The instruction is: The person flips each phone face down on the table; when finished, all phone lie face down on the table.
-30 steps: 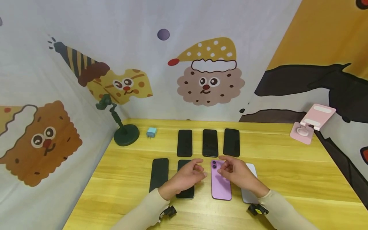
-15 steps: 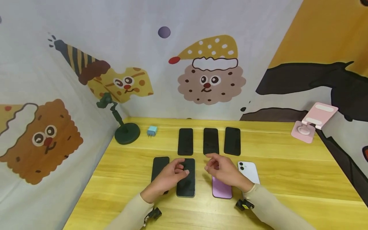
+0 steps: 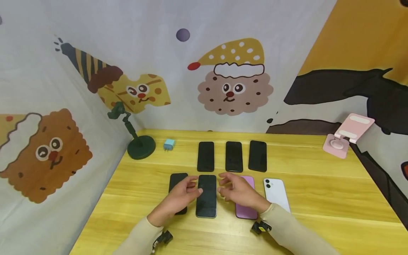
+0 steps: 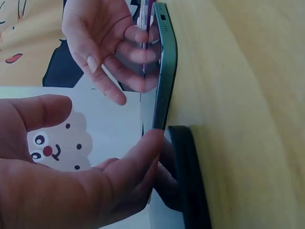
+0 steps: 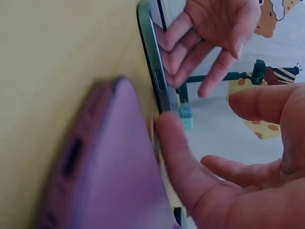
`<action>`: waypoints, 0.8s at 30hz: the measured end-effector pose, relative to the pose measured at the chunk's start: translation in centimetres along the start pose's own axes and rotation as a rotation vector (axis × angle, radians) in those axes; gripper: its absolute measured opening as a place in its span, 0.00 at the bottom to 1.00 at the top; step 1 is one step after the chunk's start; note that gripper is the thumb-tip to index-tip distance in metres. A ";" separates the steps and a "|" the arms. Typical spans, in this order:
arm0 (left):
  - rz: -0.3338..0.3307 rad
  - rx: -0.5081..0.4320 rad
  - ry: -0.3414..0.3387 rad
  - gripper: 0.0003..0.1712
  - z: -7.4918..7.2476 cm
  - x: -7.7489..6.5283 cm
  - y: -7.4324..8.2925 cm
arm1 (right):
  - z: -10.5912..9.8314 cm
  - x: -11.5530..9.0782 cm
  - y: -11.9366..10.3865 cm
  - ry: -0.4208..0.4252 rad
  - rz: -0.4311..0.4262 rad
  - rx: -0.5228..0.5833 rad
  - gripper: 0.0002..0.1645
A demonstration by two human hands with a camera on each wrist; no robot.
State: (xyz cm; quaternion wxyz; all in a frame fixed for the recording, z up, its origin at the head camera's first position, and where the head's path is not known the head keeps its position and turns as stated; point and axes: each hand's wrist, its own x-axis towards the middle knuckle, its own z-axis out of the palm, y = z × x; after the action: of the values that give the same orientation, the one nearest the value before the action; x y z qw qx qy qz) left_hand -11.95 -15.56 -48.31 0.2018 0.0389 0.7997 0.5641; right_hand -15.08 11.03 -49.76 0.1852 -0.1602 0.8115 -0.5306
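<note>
A dark phone with a greenish-grey frame lies face up between my two hands. My left hand is at its left side, fingers relaxed and holding nothing, partly covering a black phone. From the right, my right hand reaches over a pink phone toward the same middle phone, thumb and fingers apart. In the left wrist view, the left fingertips are close to the edge of the green-framed phone. The right wrist view shows a right fingertip near that phone's edge, beside the pink phone.
Three black phones form a row farther back. A white phone lies right of the pink one. Behind stand a dark green stand, a blue charger plug and a pink phone stand. A printed cloth borders the table.
Both hands have moved left: the left hand off the middle dark phone onto the left black phone's area, the right hand to the middle phone's right side. The white phone is more exposed.
</note>
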 end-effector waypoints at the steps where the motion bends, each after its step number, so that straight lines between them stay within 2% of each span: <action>1: -0.002 -0.003 0.002 0.38 0.0 0.0 0.0 | 0.2 0.0 0.0 -0.018 0.014 0.035 0.38; 7: -0.007 -0.079 -0.022 0.38 0.0 0.4 0.1 | 1.0 -0.1 -0.2 -0.043 0.047 0.127 0.40; 15: -0.032 -0.171 -0.038 0.39 0.2 0.5 0.5 | 0.7 -0.5 -0.5 -0.063 0.033 0.162 0.41; 24: -0.037 -0.201 -0.030 0.38 -0.1 0.7 0.3 | 0.5 -0.4 -0.3 -0.094 0.027 0.158 0.40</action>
State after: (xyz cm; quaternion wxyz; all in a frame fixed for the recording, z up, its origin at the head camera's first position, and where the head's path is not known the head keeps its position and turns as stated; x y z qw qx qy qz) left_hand -12.67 -15.29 -48.21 0.2270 0.0124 0.7366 0.6370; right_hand -14.49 10.70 -49.58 0.2426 -0.1588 0.7597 -0.5821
